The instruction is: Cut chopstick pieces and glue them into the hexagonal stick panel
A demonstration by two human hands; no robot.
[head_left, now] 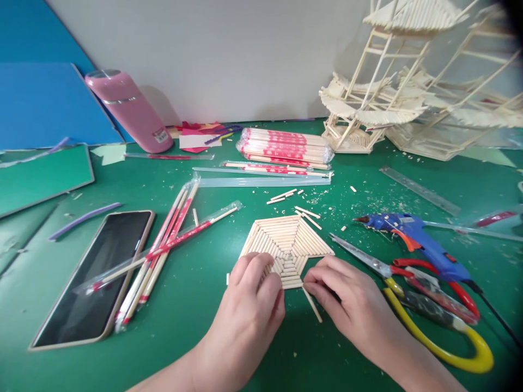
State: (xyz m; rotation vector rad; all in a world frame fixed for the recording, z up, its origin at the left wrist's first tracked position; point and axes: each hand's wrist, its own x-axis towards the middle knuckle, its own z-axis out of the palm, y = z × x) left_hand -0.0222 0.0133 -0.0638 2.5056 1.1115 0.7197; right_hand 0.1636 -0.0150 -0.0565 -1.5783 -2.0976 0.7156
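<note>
A flat panel of glued wooden sticks (288, 242), fan-shaped with sticks set in nested rows, lies on the green cutting mat (196, 305). My left hand (249, 305) rests on the panel's near left part, fingers bent and pressing down on it. My right hand (351, 302) is at the panel's near right corner, its fingers pinched together on a thin loose stick (312, 306) that runs toward me from under the panel's edge.
Scissors with yellow and red handles (412, 291) and a blue glue gun (417, 239) lie to the right. Wrapped chopsticks (163, 245) and a phone (96, 275) lie to the left. Behind are a chopstick bundle (284, 146), a pink bottle (131, 111), a ruler (419, 190) and stick-built models (408, 92).
</note>
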